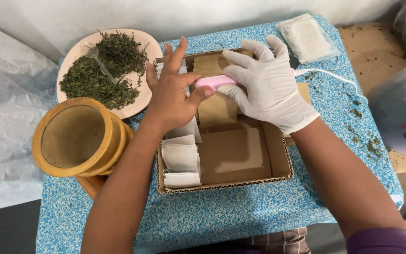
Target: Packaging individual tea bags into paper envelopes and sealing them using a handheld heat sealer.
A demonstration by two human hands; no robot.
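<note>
Soft, even daylight, bright and sharp throughout; faint shadows lie under the arms, mild glare upper right, slight wide-angle stretch at edges.

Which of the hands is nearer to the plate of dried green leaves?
The left. The bare left hand hovers just beside the plate, holding the pink tool; the gloved right hand lies farther away over the cardboard box.

Bystanders on the blue speckled table

A pale plate [71, 59] heaped with dried green leaves [102, 70] sits behind a round wooden vessel [78, 136] lying tilted; a clear packet of white sachets [306, 37] rests at the far corner.
</note>
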